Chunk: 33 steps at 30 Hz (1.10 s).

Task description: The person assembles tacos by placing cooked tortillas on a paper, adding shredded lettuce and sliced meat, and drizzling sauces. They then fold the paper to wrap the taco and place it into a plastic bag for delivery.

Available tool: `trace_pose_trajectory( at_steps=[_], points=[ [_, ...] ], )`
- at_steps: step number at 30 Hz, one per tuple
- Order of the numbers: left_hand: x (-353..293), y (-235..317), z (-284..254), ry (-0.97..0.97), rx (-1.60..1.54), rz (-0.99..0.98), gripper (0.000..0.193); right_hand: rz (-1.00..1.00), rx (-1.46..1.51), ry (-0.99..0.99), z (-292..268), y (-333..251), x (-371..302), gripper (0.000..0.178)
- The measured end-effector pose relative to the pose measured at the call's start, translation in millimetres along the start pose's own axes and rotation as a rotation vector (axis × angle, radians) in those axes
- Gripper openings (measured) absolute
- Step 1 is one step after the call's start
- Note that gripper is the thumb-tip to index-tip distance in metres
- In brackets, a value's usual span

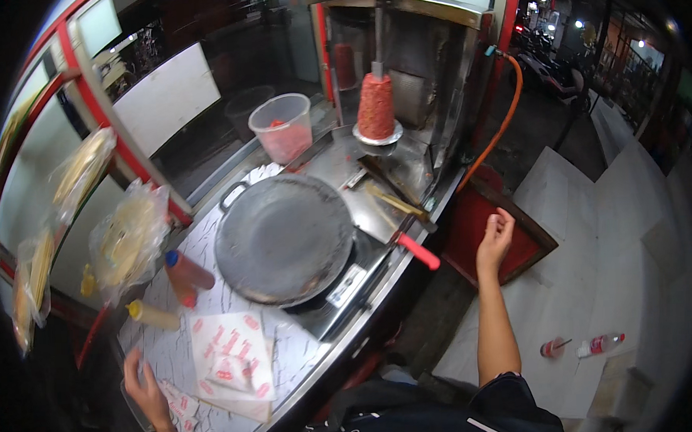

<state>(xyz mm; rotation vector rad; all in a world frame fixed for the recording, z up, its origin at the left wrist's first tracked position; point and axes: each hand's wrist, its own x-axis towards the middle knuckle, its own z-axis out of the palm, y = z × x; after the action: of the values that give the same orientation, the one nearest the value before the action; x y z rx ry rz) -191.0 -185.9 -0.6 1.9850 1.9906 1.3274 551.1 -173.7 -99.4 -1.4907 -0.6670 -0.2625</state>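
Note:
My left hand (pixel 147 394) is at the lower left of the counter, fingers apart, beside the printed wrapping papers (pixel 230 352); I see nothing in it. Raised off to the right, my right hand (pixel 494 244) has loosely bent fingers and holds nothing visible. Below it is a red board with a dark frame (pixel 478 229). A knife with a red handle (pixel 418 251) juts over the counter's edge, nearest to that hand. On the counter a round black griddle pan (pixel 281 238) covers most of a stove. Two squeeze bottles, a reddish one (pixel 186 277) and a cream one (pixel 156 315), lie near the papers.
A meat cone (pixel 376 106) stands on a vertical spit before a metal grill housing (pixel 448 80). Beyond the pan is a clear plastic bucket (pixel 282 130). Bags of flatbread (pixel 130 233) hang at left. An orange hose (pixel 505 139) curves down. Bottles (pixel 602 344) stand at right.

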Motion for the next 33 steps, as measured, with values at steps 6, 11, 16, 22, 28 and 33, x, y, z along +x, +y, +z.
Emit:
trace_pose_trajectory(
  at_steps=[6, 11, 16, 22, 28, 33],
  points=[
    [-121.9, -18.0, -24.7, 0.079, -0.157, -0.401, 0.022, -0.085, -0.342, -0.331, 54.2, 181.0, 155.0, 0.028],
    [-143.9, 45.9, -29.5, 0.064, 0.015, -0.448, 0.015, -0.111, -0.431, -0.461, 132.7, 288.4, 239.6, 0.039],
    [-180.4, 110.9, -37.7, 0.108, 0.127, -0.539, 0.013, 0.037, -0.097, -0.309, 171.1, 320.7, 238.3, 0.034],
    [-189.4, 136.6, -41.0, 0.135, 0.260, -0.601, 0.015, 0.320, -0.326, -0.314, 169.5, 320.1, 237.4, 0.047],
    [-233.8, 129.5, -47.5, 0.220, 0.347, -0.595, 0.019, 0.280, -0.465, -0.365, 185.0, 320.7, 228.9, 0.045],
    [-254.3, 138.2, -66.1, 0.269, 0.361, -0.632, 0.019, -0.046, -0.577, -0.272, 144.4, 268.5, 247.5, 0.045]
  ],
)
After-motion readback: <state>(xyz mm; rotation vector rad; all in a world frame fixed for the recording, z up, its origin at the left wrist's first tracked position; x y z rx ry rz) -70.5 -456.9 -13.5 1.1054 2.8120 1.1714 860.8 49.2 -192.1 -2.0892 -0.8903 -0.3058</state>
